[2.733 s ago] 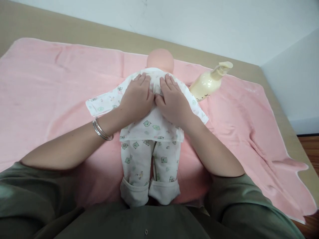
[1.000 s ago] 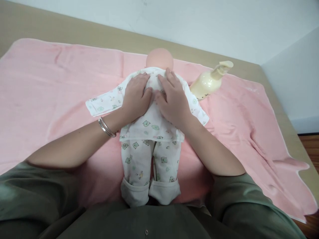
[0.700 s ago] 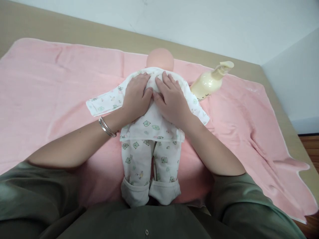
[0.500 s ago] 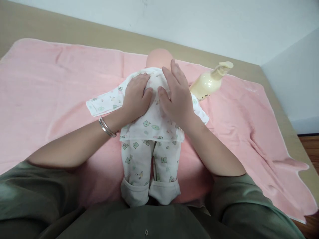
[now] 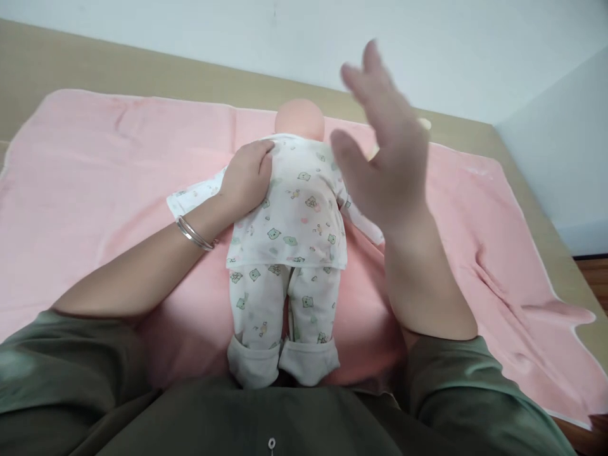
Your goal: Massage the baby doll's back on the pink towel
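A baby doll (image 5: pixel 299 119) lies face down in the middle, its smooth head toward the wall. It wears a white printed shirt (image 5: pixel 304 209) and matching trousers (image 5: pixel 311 304) with turned-up cuffs. My left hand (image 5: pixel 249 177) rests flat on the left side of the shirt's back, fingers near the shoulder. Raised in the air to the right of the doll is my right hand (image 5: pixel 387 145), fingers apart and slightly blurred, holding nothing. Behind it, the cream pump bottle (image 5: pixel 425 124) is almost wholly hidden; only a bit of its top shows.
A pink towel (image 5: pixel 109 171) is spread under the doll, with folds at the right. It covers much of a beige table (image 5: pixel 142 66), whose far edge meets a white wall (image 5: pixel 190 31). Brown wooden flooring (image 5: pixel 593 272) shows past the right edge.
My right hand has lifted off the doll's upper back and swung up and to the right, now covering the bottle. My left hand stays on the back, shifted slightly left.
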Tool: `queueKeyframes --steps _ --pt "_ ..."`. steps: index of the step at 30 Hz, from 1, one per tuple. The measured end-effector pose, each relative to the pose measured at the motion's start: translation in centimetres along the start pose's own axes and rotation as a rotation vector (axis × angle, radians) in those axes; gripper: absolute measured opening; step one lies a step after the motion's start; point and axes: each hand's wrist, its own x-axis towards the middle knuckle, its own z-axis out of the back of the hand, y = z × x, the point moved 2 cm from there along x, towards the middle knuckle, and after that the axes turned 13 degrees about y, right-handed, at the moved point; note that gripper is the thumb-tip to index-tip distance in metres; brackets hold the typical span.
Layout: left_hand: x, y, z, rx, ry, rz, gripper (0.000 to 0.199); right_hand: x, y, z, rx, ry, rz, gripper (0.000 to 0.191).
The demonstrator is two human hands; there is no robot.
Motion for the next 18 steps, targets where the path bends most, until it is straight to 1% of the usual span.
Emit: queueKeyframes --steps 2,4,6,7,8,9,10,11,12,13,14,16,17,18 --pt "0.0 -0.5 0.2 -0.004 -0.003 0.044 0.058 0.1 -1.3 1.9 -0.002 -0.119 -0.04 0.063" --pt "-0.4 -1.7 0.2 -0.021 -0.024 0.056 0.062 0.4 -3.1 3.1 0.025 -0.216 -0.105 0.067" --pt "-0.8 -4.0 0.0 -0.082 -0.046 0.013 0.059 0.7 -5.2 3.9 0.043 -0.324 -0.16 0.07" --pt "-1.0 -5.4 -0.2 -0.137 -0.038 -0.029 0.055 0.8 -6.2 4.1 0.042 -0.372 -0.174 0.07" --pt "-0.9 -6.9 -0.4 -0.211 -0.021 -0.078 0.05 1.0 -7.0 4.2 0.042 -0.393 -0.19 0.07" --pt "-0.7 -8.5 -0.5 -0.295 0.018 -0.121 0.045 1.1 -7.7 4.2 0.039 -0.398 -0.214 0.069" --pt "-0.3 -10.0 -0.7 -0.399 0.09 -0.165 0.045 1.3 -8.2 4.2 0.036 -0.378 -0.242 0.069" --pt "0.4 -11.5 -0.8 -0.53 0.145 -0.198 0.049 1.4 -8.5 4.0 0.029 -0.345 -0.268 0.069" --pt "1.2 -12.7 -1.0 -0.645 0.236 -0.181 0.056 1.6 -8.7 3.9 0.017 -0.312 -0.287 0.07" --pt "2.2 -13.7 -1.3 -0.692 0.34 -0.117 0.064 1.7 -8.8 3.6 -0.001 -0.285 -0.294 0.069" --pt "3.2 -14.6 -1.4 -0.745 0.396 -0.082 0.071 1.9 -8.8 3.4 -0.021 -0.263 -0.289 0.068" --pt "5.2 -15.6 -1.9 -0.858 0.444 -0.043 0.079 2.4 -9.0 2.7 -0.067 -0.216 -0.276 0.063" --pt "6.0 -15.9 -2.0 -0.808 0.402 -0.077 0.083 2.6 -9.2 2.3 -0.09 -0.189 -0.286 0.061" --pt "6.6 -16.0 -2.2 -0.692 0.336 -0.132 0.086 2.8 -9.4 1.8 -0.108 -0.158 -0.303 0.059"
